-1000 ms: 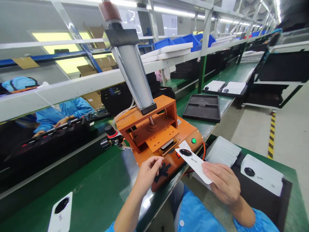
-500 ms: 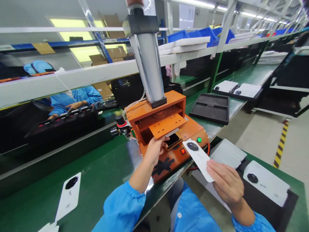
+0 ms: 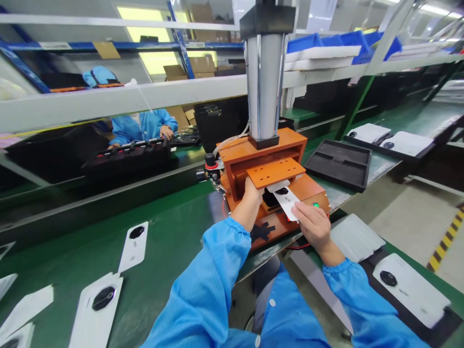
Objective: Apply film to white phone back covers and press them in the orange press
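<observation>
My right hand (image 3: 314, 226) grips the near end of a white phone back cover (image 3: 289, 205) with a round black camera ring. The cover's far end is tilted in under the orange pressing plate (image 3: 277, 172) of a bench press. My left hand (image 3: 254, 192) reaches in under the plate's left side, its fingers hidden by the plate. Between the hands, a dark recessed bed (image 3: 270, 199) of the press shows in part. On the press front are a green lit button (image 3: 315, 205) and a black tape patch (image 3: 263, 231).
White covers lie on the green bench at left, one cover (image 3: 133, 246) nearest the press. To the right sit a stack of covers (image 3: 409, 290) and a pale stack (image 3: 357, 237). A black tray (image 3: 339, 164) stands behind. A co-worker (image 3: 143, 126) sits across the bench.
My right hand has brought the cover left and inward, its far end now under the plate. My left hand has gone deeper beneath the plate. The view has swung left.
</observation>
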`<state>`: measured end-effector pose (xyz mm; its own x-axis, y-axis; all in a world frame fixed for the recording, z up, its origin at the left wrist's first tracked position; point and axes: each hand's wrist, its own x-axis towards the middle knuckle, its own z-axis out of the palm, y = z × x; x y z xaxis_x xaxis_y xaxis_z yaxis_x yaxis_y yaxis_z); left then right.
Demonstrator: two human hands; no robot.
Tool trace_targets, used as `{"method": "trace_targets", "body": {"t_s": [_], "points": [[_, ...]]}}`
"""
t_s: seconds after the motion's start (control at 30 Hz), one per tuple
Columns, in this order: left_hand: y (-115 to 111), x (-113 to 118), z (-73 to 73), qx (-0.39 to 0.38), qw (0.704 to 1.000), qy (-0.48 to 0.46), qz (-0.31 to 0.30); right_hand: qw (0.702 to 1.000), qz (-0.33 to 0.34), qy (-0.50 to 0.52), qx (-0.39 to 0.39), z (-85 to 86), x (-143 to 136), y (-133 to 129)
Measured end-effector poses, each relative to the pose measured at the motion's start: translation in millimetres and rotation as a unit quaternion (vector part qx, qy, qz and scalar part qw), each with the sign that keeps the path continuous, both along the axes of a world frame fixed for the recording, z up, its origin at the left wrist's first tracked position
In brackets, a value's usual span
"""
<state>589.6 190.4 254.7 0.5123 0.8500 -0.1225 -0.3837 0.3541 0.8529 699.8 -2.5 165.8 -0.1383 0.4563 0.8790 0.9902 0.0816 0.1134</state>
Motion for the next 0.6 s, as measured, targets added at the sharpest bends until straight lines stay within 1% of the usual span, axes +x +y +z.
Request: {"method": "trace_targets", "body": {"t_s": [0.07,0.13,0.2,0.23,0.27,0.33,0.43,0.47,0.53,0.6], "points": [[1.6,-0.7,1.1,-0.003,0.999,0.032,-0.001,1.000,0.018,-0.005,-0.006,1.8,4.3,14.8],[2.8,-3.5,2.3,-0.005,0.998,0.068,-0.002,0.999,0.032,-0.012,-0.013,2.8,6.0,24.2],[-1.2,-13.0,2.1,-0.004,0.995,0.102,-0.010,0.999,0.041,-0.014,-0.017,2.7,6.8,30.1],[-6.7,-21.8,0.8,0.001,0.993,0.116,-0.017,0.999,0.043,-0.010,-0.017,2.6,7.2,32.6],[-15.2,-33.6,-1.7,0.009,0.991,0.128,-0.027,0.999,0.045,-0.003,-0.019,2.5,7.7,35.4],[-40.0,-66.3,-11.4,0.029,0.987,0.148,-0.055,0.998,0.049,0.013,-0.026,4.0,9.0,42.9],[-85.2,-128.6,-35.8,0.061,0.975,0.177,-0.120,0.996,0.060,0.036,-0.060,12.5,11.6,60.1],[-98.7,-149.1,-44.8,0.093,0.965,0.189,-0.156,0.994,0.067,0.034,-0.082,16.9,13.1,67.1],[-120.3,-183.8,-61.7,0.134,0.944,0.225,-0.203,0.986,0.082,0.022,-0.141,26.2,16.8,80.6],[-134.2,-207.0,-75.3,0.166,0.922,0.265,-0.229,0.977,0.093,0.010,-0.191,34.8,20.9,90.8]]}}
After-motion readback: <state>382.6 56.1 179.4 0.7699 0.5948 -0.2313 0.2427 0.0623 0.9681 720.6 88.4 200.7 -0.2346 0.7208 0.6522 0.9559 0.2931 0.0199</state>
